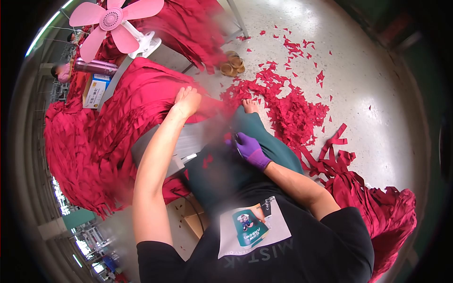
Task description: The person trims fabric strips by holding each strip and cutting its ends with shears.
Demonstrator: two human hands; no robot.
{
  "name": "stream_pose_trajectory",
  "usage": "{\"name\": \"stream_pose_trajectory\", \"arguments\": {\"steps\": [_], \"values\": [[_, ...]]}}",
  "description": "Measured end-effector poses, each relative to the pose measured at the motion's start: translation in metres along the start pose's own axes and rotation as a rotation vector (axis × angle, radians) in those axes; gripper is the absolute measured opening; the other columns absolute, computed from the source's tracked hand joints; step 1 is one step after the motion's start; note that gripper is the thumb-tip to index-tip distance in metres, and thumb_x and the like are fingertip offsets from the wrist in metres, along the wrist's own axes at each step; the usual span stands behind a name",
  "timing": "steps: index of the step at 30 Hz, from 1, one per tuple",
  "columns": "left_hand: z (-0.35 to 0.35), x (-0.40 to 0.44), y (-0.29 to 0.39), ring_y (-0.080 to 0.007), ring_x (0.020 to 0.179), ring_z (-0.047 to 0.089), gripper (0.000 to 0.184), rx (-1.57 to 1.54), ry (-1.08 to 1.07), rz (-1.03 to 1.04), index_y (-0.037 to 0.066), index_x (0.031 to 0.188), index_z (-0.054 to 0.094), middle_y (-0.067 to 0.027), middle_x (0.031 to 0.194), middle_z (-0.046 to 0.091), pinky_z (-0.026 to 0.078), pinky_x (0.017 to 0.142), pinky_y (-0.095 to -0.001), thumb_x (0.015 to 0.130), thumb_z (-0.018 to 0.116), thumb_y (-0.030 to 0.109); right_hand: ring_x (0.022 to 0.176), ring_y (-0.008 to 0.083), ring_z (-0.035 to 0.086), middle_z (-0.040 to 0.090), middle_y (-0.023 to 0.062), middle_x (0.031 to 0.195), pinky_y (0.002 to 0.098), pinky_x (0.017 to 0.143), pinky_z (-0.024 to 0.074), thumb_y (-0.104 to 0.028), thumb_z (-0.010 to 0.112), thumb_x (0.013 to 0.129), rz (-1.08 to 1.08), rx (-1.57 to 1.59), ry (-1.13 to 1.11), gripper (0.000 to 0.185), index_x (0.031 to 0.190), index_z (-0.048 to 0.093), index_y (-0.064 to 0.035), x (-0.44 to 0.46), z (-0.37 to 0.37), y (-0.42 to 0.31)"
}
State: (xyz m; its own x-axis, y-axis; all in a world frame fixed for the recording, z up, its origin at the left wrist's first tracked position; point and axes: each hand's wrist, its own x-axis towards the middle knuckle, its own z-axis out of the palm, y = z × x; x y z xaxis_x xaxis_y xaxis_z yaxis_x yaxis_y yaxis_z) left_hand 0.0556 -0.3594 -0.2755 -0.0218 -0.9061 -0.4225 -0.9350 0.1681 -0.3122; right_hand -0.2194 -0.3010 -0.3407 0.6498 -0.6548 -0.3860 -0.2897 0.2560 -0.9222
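Red fabric strips [137, 89] lie in a thick pile over a grey table [158, 146]. My bare left hand [188, 101] rests on the near edge of that pile, its fingers bent together against the cloth; whether cloth is pinched in them is hidden. A purple glove covers my right hand [250, 150], which is over my lap, closed around dark-handled scissors [237, 141]. The blades are lost in a blurred patch of the view. Small red scraps [206, 162] lie on my dark green trousers.
A pink fan [111, 20] is clipped at the table's far edge, near a pink bottle [96, 66] and a small box [96, 92]. Red scraps [297, 118] cover the floor beside sandals [232, 64]. More red fabric [382, 212] is heaped at the right.
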Motion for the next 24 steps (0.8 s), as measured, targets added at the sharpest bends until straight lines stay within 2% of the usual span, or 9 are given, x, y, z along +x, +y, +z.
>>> {"name": "stream_pose_trajectory", "arguments": {"steps": [4,7,10,13,16,19,22,24], "values": [[-0.021,-0.009,0.011,-0.0324,0.118,0.047,0.029,-0.002,-0.093,0.041,0.007,0.099,0.066,-0.0141,0.109,0.057,0.036,0.101,-0.0473,0.075,0.072,0.022,0.075,0.0264,0.065,0.066,0.0115,0.081,0.0344,0.069,0.0479,-0.039,0.065,0.086,-0.045,0.058,0.016,0.036,0.097,0.064,-0.0049,0.002,0.002,0.006],[-0.006,-0.004,0.016,-0.0319,0.117,0.048,0.025,0.025,-0.096,0.124,0.007,0.100,0.066,-0.0144,0.108,0.057,0.035,0.101,-0.0468,0.079,0.068,0.021,0.075,0.0260,0.065,0.066,0.0112,0.080,0.0340,0.069,0.0476,-0.040,0.066,0.085,-0.062,0.028,0.036,0.037,0.097,0.064,-0.0051,0.001,0.002,0.010],[0.009,0.002,0.027,-0.0240,0.116,0.047,0.020,0.135,-0.104,0.169,0.010,0.095,0.070,-0.0065,0.108,0.060,0.038,0.094,-0.0403,0.080,0.059,0.017,0.071,0.0228,0.063,0.065,0.0094,0.076,0.0327,0.067,0.0468,-0.041,0.066,0.085,-0.069,0.023,0.019,0.038,0.098,0.065,-0.0058,0.000,0.000,0.011],[0.015,-0.003,0.035,-0.0220,0.109,0.049,0.020,0.169,-0.003,0.101,0.010,0.093,0.070,-0.0050,0.106,0.061,0.039,0.087,-0.0382,0.080,0.056,0.015,0.067,0.0192,0.061,0.063,0.0073,0.073,0.0313,0.065,0.0460,-0.042,0.065,0.086,-0.023,0.051,-0.011,0.039,0.100,0.065,-0.0064,-0.001,-0.002,0.006],[0.005,-0.001,0.032,-0.0344,0.112,0.049,0.031,0.041,-0.155,0.038,-0.001,0.106,0.055,-0.0208,0.115,0.055,0.035,0.101,-0.0432,0.090,0.046,0.025,0.065,0.0174,0.059,0.062,0.0064,0.071,0.0306,0.064,0.0455,-0.043,0.064,0.086,-0.016,0.056,-0.012,0.039,0.101,0.065,-0.0068,0.000,-0.003,0.007],[0.009,0.002,0.033,-0.0353,0.111,0.049,0.031,-0.115,-0.034,0.023,0.000,0.106,0.055,-0.0210,0.115,0.055,0.035,0.101,-0.0433,0.091,0.046,0.025,0.065,0.0176,0.060,0.062,0.0065,0.071,0.0309,0.065,0.0455,-0.043,0.065,0.086,-0.011,0.072,-0.013,0.039,0.101,0.066,-0.0068,0.000,-0.006,0.008],[0.019,0.005,0.034,-0.0332,0.108,0.051,0.027,-0.103,-0.012,0.077,0.001,0.102,0.057,-0.0190,0.109,0.057,0.038,0.098,-0.0433,0.088,0.048,0.023,0.064,0.0174,0.059,0.061,0.0068,0.070,0.0314,0.064,0.0454,-0.043,0.065,0.086,-0.001,0.085,-0.006,0.039,0.098,0.065,-0.0062,0.001,-0.007,0.009],[0.008,0.003,0.037,-0.0306,0.098,0.057,0.018,-0.014,0.050,0.211,0.004,0.092,0.063,-0.0138,0.097,0.062,0.044,0.085,-0.0426,0.081,0.053,0.014,0.063,0.0176,0.058,0.061,0.0075,0.070,0.0321,0.063,0.0453,-0.042,0.066,0.085,-0.014,0.074,0.006,0.038,0.096,0.065,-0.0055,0.002,-0.006,0.013]]}}
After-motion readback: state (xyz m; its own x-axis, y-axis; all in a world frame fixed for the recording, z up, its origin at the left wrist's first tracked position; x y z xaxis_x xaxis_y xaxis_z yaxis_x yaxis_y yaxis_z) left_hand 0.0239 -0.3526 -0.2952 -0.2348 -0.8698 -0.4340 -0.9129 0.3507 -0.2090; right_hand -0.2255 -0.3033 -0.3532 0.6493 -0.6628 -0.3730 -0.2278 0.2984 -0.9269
